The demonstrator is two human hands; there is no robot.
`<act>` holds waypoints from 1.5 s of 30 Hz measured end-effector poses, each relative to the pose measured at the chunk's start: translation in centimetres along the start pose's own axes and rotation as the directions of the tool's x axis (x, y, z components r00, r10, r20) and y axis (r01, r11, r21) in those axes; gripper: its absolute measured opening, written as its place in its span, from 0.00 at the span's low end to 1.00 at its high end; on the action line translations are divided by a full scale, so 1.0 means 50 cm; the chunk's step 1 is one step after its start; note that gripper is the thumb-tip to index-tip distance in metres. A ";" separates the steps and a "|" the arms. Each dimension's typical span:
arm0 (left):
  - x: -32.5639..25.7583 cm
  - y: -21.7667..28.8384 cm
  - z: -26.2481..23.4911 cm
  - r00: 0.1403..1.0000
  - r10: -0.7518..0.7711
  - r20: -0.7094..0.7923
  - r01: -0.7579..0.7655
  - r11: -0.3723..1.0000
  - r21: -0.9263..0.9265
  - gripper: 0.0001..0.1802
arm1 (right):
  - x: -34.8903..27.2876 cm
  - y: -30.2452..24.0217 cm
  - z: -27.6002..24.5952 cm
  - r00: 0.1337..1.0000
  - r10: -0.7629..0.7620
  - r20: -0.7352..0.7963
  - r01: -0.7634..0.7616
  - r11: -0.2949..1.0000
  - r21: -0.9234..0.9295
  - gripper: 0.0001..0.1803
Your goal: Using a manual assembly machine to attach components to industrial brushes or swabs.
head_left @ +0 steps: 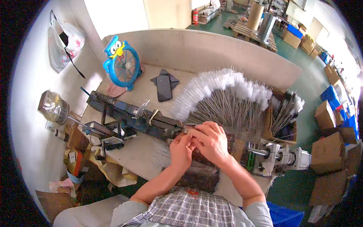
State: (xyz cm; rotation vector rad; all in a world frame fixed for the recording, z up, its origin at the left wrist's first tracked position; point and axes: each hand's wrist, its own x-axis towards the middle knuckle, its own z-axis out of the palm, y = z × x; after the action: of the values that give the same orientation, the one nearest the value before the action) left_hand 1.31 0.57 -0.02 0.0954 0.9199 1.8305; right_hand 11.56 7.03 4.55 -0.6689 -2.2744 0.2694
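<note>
My left hand and my right hand meet at the middle of the bench, fingers pinched together on a thin wire brush piece at the end of a long dark metal machine. What sits between the fingertips is mostly hidden by the fingers. Just behind my hands a large fan of white-tipped wire brushes lies spread on the table. A bundle of bare thin wires lies under my left wrist.
A blue bird-shaped small fan and a dark phone sit at the back of the bench. A box of more brushes stands at right, beside a grey motor unit. Cardboard boxes cover the green floor.
</note>
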 end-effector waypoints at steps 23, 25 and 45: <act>-0.008 -0.006 -0.002 0.999 -0.025 0.039 0.028 0.998 -0.054 0.07 | -0.027 -0.006 0.008 0.995 0.060 -0.078 -0.068 0.992 -0.102 0.12; -0.005 -0.006 0.002 0.999 -0.017 0.042 0.020 0.997 -0.069 0.07 | -0.022 -0.006 0.001 0.996 0.059 -0.073 -0.065 0.993 -0.095 0.11; -0.001 -0.007 0.001 0.999 -0.041 -0.003 0.041 0.999 -0.029 0.05 | -0.023 0.003 0.013 0.997 0.073 -0.033 -0.075 0.996 -0.050 0.13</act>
State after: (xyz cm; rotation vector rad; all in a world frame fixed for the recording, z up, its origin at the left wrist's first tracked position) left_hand 1.63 0.59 -0.20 0.0553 0.8909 1.8064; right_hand 11.83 6.53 3.38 -0.7801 -2.2359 0.2347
